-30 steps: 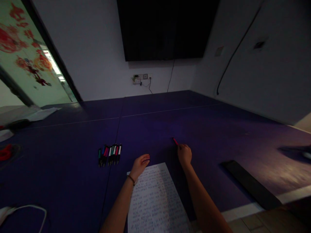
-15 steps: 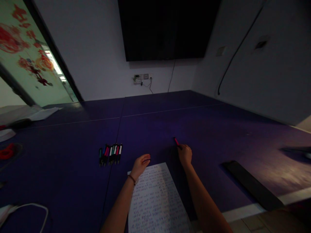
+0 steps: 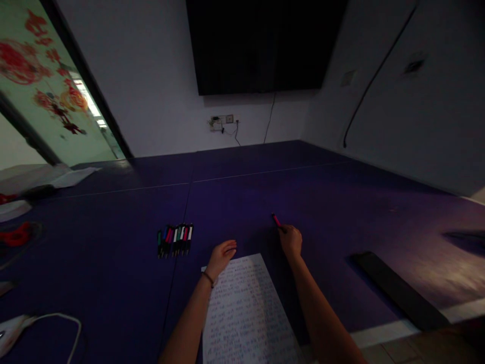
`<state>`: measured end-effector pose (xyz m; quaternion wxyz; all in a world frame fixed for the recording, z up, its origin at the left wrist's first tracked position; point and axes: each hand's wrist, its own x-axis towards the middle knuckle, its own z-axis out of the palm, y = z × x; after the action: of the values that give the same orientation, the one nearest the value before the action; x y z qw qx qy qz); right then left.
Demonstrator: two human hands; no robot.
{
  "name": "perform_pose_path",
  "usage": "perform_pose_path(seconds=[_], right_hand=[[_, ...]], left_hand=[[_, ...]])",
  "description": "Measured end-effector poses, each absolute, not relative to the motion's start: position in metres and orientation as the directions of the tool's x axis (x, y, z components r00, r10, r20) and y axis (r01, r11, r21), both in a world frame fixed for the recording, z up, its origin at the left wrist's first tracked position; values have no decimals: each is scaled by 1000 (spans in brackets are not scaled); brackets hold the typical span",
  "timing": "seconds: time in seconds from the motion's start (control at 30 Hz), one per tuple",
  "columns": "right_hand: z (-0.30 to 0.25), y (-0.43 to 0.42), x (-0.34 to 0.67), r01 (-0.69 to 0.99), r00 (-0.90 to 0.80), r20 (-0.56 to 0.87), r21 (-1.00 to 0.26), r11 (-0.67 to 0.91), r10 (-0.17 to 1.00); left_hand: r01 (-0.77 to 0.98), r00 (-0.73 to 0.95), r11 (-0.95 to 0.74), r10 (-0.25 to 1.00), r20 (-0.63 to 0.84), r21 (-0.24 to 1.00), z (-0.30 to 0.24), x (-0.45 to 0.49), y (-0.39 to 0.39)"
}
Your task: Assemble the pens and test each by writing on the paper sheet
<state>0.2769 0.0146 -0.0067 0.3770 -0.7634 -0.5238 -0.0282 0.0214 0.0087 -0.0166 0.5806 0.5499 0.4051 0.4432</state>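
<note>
My right hand point(image 3: 291, 240) is closed round a pen with a pink barrel point(image 3: 276, 220), its dark end pointing away to the upper left, just over the purple table. My left hand point(image 3: 221, 259), with a dark band at the wrist, rests by the top left corner of a handwritten sheet of paper point(image 3: 246, 313). Its fingers curve loosely, with a dark gap between them and the thumb, and I make out nothing held there. Left of that hand, several pens point(image 3: 175, 240) with green, purple, pink and white barrels lie side by side in a row.
A long black flat object point(image 3: 399, 290) lies near the table's right front edge. On the left are a white cable point(image 3: 56, 316), a red-handled object point(image 3: 17, 235) and papers point(image 3: 74, 177). A black screen point(image 3: 261, 48) hangs on the wall above the purple table point(image 3: 242, 202).
The whole view has shifted slightly, so things appear a little further right. Both hands keep almost the same place, and the pink pen stays in my right hand.
</note>
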Motion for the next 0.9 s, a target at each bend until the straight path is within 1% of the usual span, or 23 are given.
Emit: perform_pose_path(seconds=[0.1,0.17,0.2,0.23,0.3,0.33,0.37,0.4,0.47,0.53,0.6,0.63,0.7,0.8,0.9], right_hand=[[7,14,267,773,469,512,-632,-54,720],[15,11,248,664,500,500,-745,57,707],[18,8,235,571,522,457,-814,103,720],[19,4,220,446,536,379,-886,129,755],[17,-7,189,193,444,231,-968,160,866],[14,-13,175,133,393,199,-978,159,898],[11,-19,163,129,349,201,-978,166,915],[7,-24,153,165,338,222,-971,175,914],[1,-32,143,284,323,290,-938,200,901],[-2,-34,142,372,292,354,-898,235,889],[-4,-33,145,414,275,385,-874,253,881],[-4,-32,147,427,279,391,-868,252,877],[-6,-29,150,439,293,394,-865,243,871],[-12,-25,151,401,287,373,-883,243,882],[-17,-23,149,317,262,314,-921,226,912]], left_hand=[[-51,253,-51,965,63,997,-17,25,6],[-15,207,-137,969,138,990,-15,26,3],[28,176,-197,966,189,980,-14,26,1],[97,139,-262,959,248,960,-11,24,1],[299,59,-367,928,367,881,-4,16,1],[424,11,-381,909,416,822,1,9,2],[549,-45,-355,891,451,757,7,0,4],[663,-106,-287,878,466,691,13,-10,7],[829,-247,-44,865,436,557,24,-31,13],[898,-317,172,891,324,406,34,-50,19],[920,-328,271,928,177,283,40,-61,23],[926,-320,284,940,116,248,41,-65,25],[932,-296,280,954,40,229,43,-66,27],[935,-269,260,963,3,243,44,-63,29],[934,-238,236,971,-26,269,48,-59,31]])
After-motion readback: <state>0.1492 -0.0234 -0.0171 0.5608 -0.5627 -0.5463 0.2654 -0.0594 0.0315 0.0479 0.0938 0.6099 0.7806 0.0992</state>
